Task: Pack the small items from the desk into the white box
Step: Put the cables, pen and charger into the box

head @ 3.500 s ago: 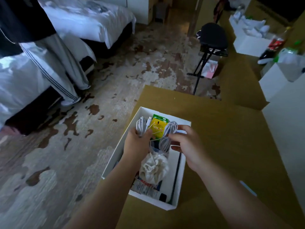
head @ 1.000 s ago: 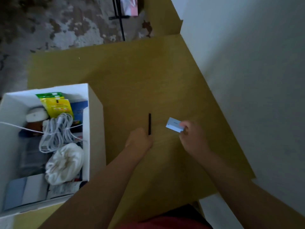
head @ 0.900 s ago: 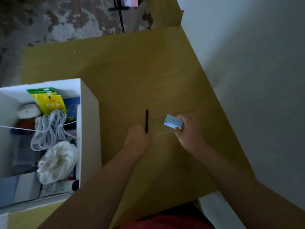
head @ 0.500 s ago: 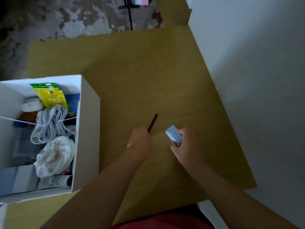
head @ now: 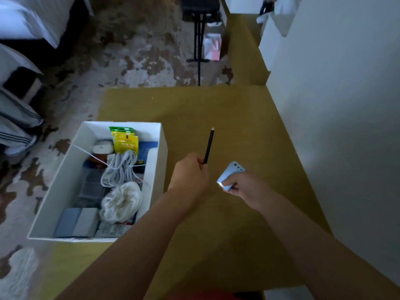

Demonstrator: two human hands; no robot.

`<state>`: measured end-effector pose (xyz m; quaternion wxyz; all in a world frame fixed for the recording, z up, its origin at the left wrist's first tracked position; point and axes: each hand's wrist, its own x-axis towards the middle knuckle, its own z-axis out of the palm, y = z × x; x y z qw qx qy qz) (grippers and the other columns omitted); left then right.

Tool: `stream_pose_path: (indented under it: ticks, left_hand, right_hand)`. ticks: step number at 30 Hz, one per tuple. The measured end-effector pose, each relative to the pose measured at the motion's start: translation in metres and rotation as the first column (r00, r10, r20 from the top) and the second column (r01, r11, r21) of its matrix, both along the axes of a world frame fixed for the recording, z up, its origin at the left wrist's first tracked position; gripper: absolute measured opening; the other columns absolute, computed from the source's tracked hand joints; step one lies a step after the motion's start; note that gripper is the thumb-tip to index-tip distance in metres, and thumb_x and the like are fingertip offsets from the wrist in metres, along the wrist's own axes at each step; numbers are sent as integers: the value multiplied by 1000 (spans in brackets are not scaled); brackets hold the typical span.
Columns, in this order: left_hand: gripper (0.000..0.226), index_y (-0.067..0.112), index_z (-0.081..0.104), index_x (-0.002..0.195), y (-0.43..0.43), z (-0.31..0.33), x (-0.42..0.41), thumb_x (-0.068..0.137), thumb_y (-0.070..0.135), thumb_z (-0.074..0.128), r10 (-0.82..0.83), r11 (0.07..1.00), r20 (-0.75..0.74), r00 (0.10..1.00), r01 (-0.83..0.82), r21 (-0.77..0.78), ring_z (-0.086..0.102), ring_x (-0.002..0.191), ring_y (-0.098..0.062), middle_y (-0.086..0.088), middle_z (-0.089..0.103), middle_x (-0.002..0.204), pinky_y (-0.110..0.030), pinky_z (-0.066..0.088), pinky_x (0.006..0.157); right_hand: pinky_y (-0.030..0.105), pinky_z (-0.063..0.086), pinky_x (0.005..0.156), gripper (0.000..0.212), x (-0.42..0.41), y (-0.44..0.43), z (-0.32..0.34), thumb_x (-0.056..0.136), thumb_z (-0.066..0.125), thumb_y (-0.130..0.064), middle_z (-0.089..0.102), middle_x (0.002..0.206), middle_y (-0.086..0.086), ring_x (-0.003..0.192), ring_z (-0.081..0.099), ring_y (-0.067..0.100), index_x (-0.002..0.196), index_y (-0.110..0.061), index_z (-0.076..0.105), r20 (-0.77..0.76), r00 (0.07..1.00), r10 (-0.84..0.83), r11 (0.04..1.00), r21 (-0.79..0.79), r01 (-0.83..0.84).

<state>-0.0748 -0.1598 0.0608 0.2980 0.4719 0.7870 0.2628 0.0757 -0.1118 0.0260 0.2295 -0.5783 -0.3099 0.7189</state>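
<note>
The white box [head: 157,152] stands at the desk's left edge, holding a coiled white cable [head: 120,168], a yellow packet [head: 125,144], a white cloth pouch [head: 121,202] and other small items. My left hand [head: 190,176] is just right of the box, above the desk, shut on a thin black pencil [head: 208,146] that points away from me. My right hand [head: 242,187] is beside it, shut on a small pale blue card-like item [head: 229,173].
The yellow-brown desk [head: 216,109] runs forward along a white wall [head: 335,105] on the right. A black stand [head: 198,40] and a pink bag [head: 213,48] sit on the patterned carpet beyond. A bed and a person's striped trousers [head: 15,118] are at left.
Both hands have lifted off the desk with the pencil and the card in them and drifted left toward the box. The view has tilted up, showing more of the room.
</note>
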Motion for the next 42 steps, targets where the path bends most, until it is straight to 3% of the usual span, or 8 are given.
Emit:
stream_pose_path:
  ticks: [5,10,15,28,31,34,37,42]
  left_hand:
    - [11,19,59,97,-26,41,-62,89,25,56,168,971,-4,986,-164,172,58,76,-12,9,61,80,-23,38,64]
    - [13,20,59,100,-68,54,-135,88,26,55,340,923,-18,940,-330,197,55,67,-10,9,61,79,-23,36,55]
    - [3,23,56,91,-101,47,-178,88,23,55,432,885,7,902,-426,190,59,73,-17,14,57,72,-28,46,66]
    - [23,12,59,105,-118,-6,-210,84,20,64,321,936,-100,942,-331,-118,59,75,-18,-4,67,94,-28,49,66]
    - [31,10,56,112,-113,-13,-216,84,18,64,260,941,-138,956,-283,-186,58,80,-21,-8,66,100,-26,45,65]
    - [25,6,58,108,-109,-17,-218,83,7,57,150,938,-182,972,-199,-283,57,77,-24,-9,63,89,-29,47,63]
    - [21,6,64,98,-109,-21,-220,81,5,53,56,921,-189,980,-124,-370,54,67,-21,-2,54,71,-28,47,60]
    - [33,25,70,106,-109,-21,-228,88,8,48,-110,941,-227,968,28,-338,58,75,-21,-3,64,86,-27,44,62]
  right_hand:
    - [32,57,71,45,-71,-2,31,74,60,13,59,108,20,101,64,34,109,-11,47,-195,980,36,994,110,-15]
    - [35,58,68,31,-145,-10,55,80,55,11,60,97,20,85,67,32,107,-3,50,-404,912,66,993,117,-19]
    - [36,61,69,28,-192,-25,58,79,48,16,55,99,19,80,67,30,102,-1,49,-451,870,199,977,165,-137]
    - [26,52,48,26,-222,-40,19,82,63,-18,56,81,13,58,60,24,101,-2,55,101,982,158,894,407,-186]
    - [31,53,50,28,-224,-48,14,77,65,-26,59,82,7,66,64,25,97,-9,54,280,951,131,803,533,-268]
    - [17,43,47,37,-223,-59,9,75,66,-37,56,80,-12,68,59,6,105,-25,48,475,867,147,669,599,-441]
    - [13,41,49,52,-223,-62,4,70,64,-44,55,82,-20,69,58,-5,118,-29,48,524,839,147,628,606,-489]
    - [16,50,49,43,-223,-59,3,63,64,-45,61,82,-14,70,62,-4,102,-32,53,405,911,77,683,644,-344]
